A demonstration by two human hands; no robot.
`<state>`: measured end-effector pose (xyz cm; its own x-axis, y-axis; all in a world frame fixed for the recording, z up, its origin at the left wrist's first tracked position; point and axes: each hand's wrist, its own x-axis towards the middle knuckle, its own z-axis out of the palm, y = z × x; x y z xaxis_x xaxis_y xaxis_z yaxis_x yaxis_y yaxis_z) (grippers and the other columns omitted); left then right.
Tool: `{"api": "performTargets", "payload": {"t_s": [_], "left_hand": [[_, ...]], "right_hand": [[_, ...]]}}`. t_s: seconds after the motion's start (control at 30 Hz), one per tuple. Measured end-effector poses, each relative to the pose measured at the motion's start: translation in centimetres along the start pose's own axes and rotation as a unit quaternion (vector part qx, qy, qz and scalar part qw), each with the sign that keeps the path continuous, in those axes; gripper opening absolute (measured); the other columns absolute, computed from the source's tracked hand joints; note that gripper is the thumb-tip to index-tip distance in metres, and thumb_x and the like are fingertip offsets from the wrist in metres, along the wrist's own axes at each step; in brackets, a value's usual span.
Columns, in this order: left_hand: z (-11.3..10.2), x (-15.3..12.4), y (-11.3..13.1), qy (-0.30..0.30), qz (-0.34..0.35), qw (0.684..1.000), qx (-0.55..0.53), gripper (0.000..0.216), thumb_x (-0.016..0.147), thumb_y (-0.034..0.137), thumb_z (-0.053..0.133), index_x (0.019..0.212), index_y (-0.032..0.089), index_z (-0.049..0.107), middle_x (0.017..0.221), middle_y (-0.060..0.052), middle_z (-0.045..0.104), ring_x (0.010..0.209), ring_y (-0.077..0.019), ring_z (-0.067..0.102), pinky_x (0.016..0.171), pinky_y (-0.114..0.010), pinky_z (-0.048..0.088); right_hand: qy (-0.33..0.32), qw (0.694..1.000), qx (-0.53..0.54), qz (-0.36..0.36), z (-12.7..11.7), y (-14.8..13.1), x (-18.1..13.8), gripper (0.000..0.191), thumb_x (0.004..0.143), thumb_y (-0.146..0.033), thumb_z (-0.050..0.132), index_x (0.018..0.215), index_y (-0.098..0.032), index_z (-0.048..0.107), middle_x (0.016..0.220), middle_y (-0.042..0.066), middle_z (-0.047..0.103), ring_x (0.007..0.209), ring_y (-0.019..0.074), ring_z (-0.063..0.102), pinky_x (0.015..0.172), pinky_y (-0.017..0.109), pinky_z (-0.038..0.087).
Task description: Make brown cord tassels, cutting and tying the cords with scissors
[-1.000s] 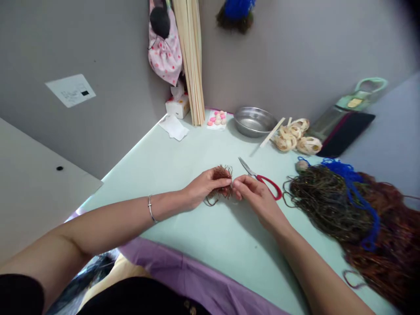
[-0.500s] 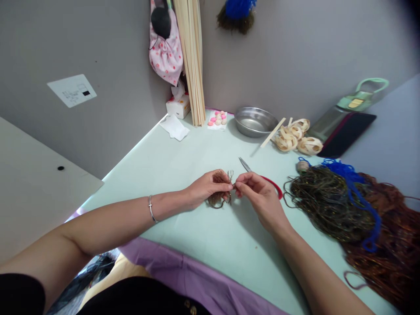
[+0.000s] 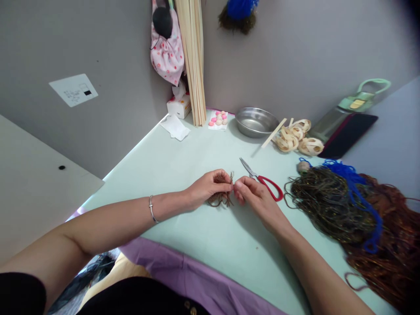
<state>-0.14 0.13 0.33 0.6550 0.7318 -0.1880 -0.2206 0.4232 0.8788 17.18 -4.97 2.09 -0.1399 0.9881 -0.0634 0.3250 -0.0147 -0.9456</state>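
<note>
My left hand [image 3: 205, 188] is closed on a small piece of brown yarn work [image 3: 216, 202], with loose strands poking out beyond the fingers. Most of that piece is hidden by the palm and thumb. Right up against its edge, the thumb and forefinger of my right hand [image 3: 257, 197] are pinched together at the yarn, close to the left thumb tip. The strand between those fingertips is too small to make out clearly. Just behind my right hand lie scissors [image 3: 273, 189] with red handles, blades pointing away to the left.
To the right is a heap of dark olive yarn [image 3: 323, 201], with blue yarn [image 3: 356, 188] and rust-brown yarn [image 3: 390, 236]. A metal bowl [image 3: 256, 122], coiled pale strips [image 3: 287, 141], a bottle [image 3: 344, 113], pink and cream pieces [image 3: 219, 118] and a tissue box [image 3: 179, 106] stand along the back.
My right hand has turned slightly and its fingertips have moved in against the yarn work. More of the scissors' red handles shows. The left hand stays nearly in place.
</note>
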Motion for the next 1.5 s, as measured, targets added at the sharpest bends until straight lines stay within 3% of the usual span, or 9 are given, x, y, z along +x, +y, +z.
{"api": "performTargets", "payload": {"t_s": [0.1, 0.4, 0.67, 1.03, 1.2, 1.37, 1.5], "left_hand": [[0.04, -0.1, -0.05, -0.017, -0.004, 1.0, 0.01, 0.025, 0.073, 0.024, 0.077, 0.08, 0.017, 0.054, 0.066, 0.004, 0.058, 0.057, -0.006, 0.055, 0.055, -0.018, 0.041], [-0.02, 0.22, 0.1, 0.006, -0.009, 0.999, -0.041, 0.023, 0.072, 0.021, 0.076, 0.087, 0.015, 0.059, 0.078, 0.0, 0.062, 0.067, -0.0081, 0.06, 0.064, -0.02, 0.047], [0.24, 0.09, -0.01, -0.006, -0.045, 0.998, -0.041, 0.025, 0.071, 0.025, 0.077, 0.083, 0.015, 0.058, 0.07, 0.001, 0.062, 0.057, -0.0089, 0.058, 0.059, -0.023, 0.047], [-0.11, 0.48, 0.02, -0.003, -0.002, 0.998, -0.061, 0.015, 0.079, 0.024, 0.068, 0.083, 0.015, 0.057, 0.071, 0.002, 0.06, 0.058, -0.0068, 0.056, 0.061, -0.02, 0.045], [-0.02, 0.27, 0.26, -0.026, 0.035, 0.997, -0.064, 0.019, 0.083, 0.028, 0.068, 0.089, 0.018, 0.053, 0.085, 0.0, 0.064, 0.063, -0.0057, 0.055, 0.063, -0.02, 0.044], [-0.13, 0.2, 0.17, 0.004, 0.056, 0.998, -0.026, 0.026, 0.076, 0.026, 0.075, 0.095, 0.017, 0.059, 0.089, 0.001, 0.059, 0.069, -0.0065, 0.055, 0.068, -0.021, 0.045], [-0.09, 0.2, 0.09, -0.006, 0.019, 0.999, -0.032, 0.031, 0.073, 0.022, 0.077, 0.097, 0.015, 0.061, 0.089, -0.001, 0.06, 0.074, -0.0089, 0.057, 0.072, -0.024, 0.046]], "right_hand": [[0.0, 1.0, -0.008, -0.008, -0.1, 0.04, 0.13, 0.034, 0.094, -0.043, 0.055, 0.069, -0.02, 0.053, 0.061, -0.003, 0.048, 0.06, 0.0133, 0.042, 0.057, 0.028, 0.032], [0.052, 0.995, 0.081, 0.01, 0.23, 0.19, 0.2, 0.02, 0.084, -0.037, 0.067, 0.078, -0.02, 0.061, 0.068, -0.001, 0.058, 0.064, 0.0148, 0.05, 0.062, 0.029, 0.038], [0.052, 0.991, 0.12, 0.026, 0.49, 0.02, 0.2, 0.019, 0.077, -0.037, 0.074, 0.077, -0.022, 0.063, 0.068, -0.001, 0.063, 0.062, 0.016, 0.053, 0.058, 0.031, 0.04], [0.049, 0.993, 0.098, 0.047, 0.28, 0.37, 0.21, 0.007, 0.075, -0.024, 0.067, 0.076, -0.02, 0.061, 0.064, -0.003, 0.058, 0.059, 0.013, 0.049, 0.055, 0.028, 0.036], [0.003, 0.994, 0.1, 0.046, 0.58, 0.28, 0.2, 0.011, 0.076, -0.029, 0.068, 0.077, -0.02, 0.061, 0.064, -0.002, 0.058, 0.064, 0.0157, 0.053, 0.06, 0.028, 0.041], [0.09, 0.99, 0.106, 0.021, 0.39, 0.14, 0.25, 0.011, 0.078, -0.028, 0.068, 0.076, -0.02, 0.061, 0.066, -0.002, 0.057, 0.06, 0.0139, 0.049, 0.059, 0.028, 0.039], [0.103, 0.985, 0.135, -0.001, 0.35, 0.05, 0.24, 0.011, 0.079, -0.028, 0.069, 0.077, -0.021, 0.061, 0.069, -0.002, 0.057, 0.062, 0.0141, 0.049, 0.061, 0.028, 0.039]]}}
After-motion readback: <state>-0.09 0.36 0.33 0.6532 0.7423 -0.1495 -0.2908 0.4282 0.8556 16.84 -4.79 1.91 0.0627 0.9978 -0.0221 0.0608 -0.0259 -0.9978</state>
